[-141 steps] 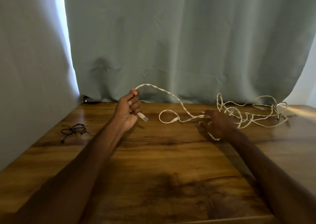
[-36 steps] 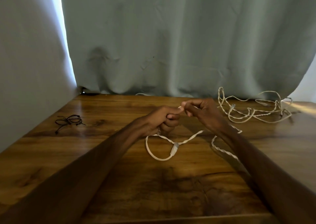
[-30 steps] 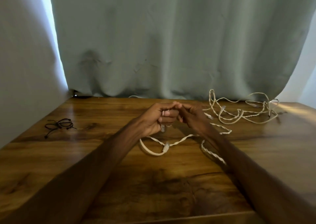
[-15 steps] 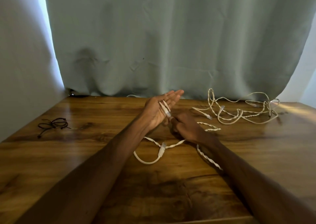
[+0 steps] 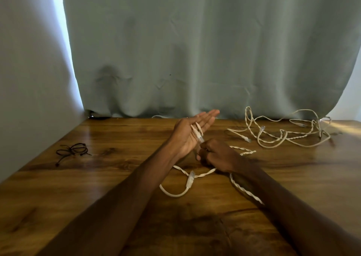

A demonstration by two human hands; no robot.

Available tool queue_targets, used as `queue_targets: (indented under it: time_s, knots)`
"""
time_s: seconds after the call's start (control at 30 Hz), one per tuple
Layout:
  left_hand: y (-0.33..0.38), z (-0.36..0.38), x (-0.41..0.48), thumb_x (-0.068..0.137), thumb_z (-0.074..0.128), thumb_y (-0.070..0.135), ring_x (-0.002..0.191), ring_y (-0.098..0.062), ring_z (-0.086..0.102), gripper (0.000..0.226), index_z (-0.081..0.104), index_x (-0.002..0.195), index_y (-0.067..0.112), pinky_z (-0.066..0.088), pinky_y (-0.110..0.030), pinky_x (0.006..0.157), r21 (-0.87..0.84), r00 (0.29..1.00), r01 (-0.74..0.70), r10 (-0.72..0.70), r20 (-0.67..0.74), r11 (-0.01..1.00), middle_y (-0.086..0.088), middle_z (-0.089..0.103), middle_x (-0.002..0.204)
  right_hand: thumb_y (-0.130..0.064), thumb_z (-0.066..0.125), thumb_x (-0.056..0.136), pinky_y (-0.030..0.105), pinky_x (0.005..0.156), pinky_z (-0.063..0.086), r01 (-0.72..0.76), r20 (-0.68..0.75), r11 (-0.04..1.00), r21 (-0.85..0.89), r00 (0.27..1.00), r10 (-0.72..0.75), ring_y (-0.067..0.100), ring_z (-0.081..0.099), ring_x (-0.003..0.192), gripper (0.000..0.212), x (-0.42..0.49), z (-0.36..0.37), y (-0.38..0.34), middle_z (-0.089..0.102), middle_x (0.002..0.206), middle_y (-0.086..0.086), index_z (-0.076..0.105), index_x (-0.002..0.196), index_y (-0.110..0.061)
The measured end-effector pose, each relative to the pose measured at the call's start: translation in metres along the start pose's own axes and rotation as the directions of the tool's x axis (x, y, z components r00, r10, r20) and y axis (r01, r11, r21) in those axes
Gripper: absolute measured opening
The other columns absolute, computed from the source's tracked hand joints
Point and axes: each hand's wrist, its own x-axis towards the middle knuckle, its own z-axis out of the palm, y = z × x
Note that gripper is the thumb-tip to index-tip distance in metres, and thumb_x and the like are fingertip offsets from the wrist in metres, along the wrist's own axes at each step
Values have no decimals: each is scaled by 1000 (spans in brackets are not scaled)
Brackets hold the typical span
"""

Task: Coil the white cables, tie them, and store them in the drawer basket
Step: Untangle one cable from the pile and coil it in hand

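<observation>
A twisted white cable (image 5: pixel 187 181) loops on the wooden table below my hands. My left hand (image 5: pixel 192 133) is held up flat, palm facing right, fingers straight, and the cable's end with a clear plug lies across its palm. Just below it, my right hand (image 5: pixel 216 154) grips the same cable with curled fingers. From there the cable runs back to a loose tangle of white cable (image 5: pixel 283 132) at the far right of the table. No drawer basket is in view.
A small bunch of black ties (image 5: pixel 72 151) lies on the table (image 5: pixel 97 187) at the left. A grey-green curtain (image 5: pixel 195 50) hangs along the table's back edge, and a pale wall closes the left side.
My left hand has gone from gripping the cable end to a flat, straight-fingered palm. My right hand has dropped from my left hand's fingertips to below its palm, still gripping the cable.
</observation>
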Motion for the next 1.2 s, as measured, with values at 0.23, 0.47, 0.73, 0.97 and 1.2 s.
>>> queue_targets:
  time_s: [0.23, 0.47, 0.73, 0.97, 1.2]
  knots:
    - [-7, -4, 1, 107, 29, -2, 122, -39, 66, 38, 35, 143, -13, 53, -42, 105, 171, 999, -4, -3, 39, 985, -30, 63, 134, -15, 53, 100, 19, 64, 43, 114, 4, 993, -18, 993, -114, 2, 63, 66, 27, -5, -1, -6, 67, 71, -11, 68, 78, -20]
    - [-5, -5, 5, 108, 27, -3, 117, -40, 68, 37, 38, 143, -6, 54, -40, 99, 466, 1000, -9, 9, 3, 885, -31, 66, 128, -32, 56, 97, 34, 60, 48, 127, -3, 977, -174, 992, -130, 11, 61, 63, 27, -9, -13, -6, 68, 72, -2, 71, 81, -17]
    - [-8, -26, -4, 107, 40, 13, 87, -17, 70, 30, 54, 134, 12, 58, -34, 77, 925, 997, -6, 75, -25, 380, -13, 72, 107, -36, 51, 83, 39, 63, 50, 160, -163, 970, -185, 968, -191, 11, 61, 63, 28, -13, -35, -1, 68, 69, -6, 73, 75, -20]
    - [-2, -18, -6, 109, 37, 45, 44, -8, 27, 47, 59, 82, 14, 20, -27, 47, 860, 999, -20, -27, 40, 510, 6, 38, 52, -54, 62, 90, 39, 64, 51, 179, -435, 960, -215, 863, -258, 11, 66, 67, 34, -12, -45, 14, 73, 76, -7, 76, 90, -23]
    - [4, -8, -8, 108, 41, 40, 35, -6, 21, 43, 49, 73, 16, 14, -20, 37, 759, 930, 220, -366, 26, 612, 8, 27, 51, -36, 60, 101, 36, 82, 53, 156, -556, 952, -263, 782, -282, 16, 68, 96, 23, -14, -54, 35, 75, 104, -3, 76, 111, -22]
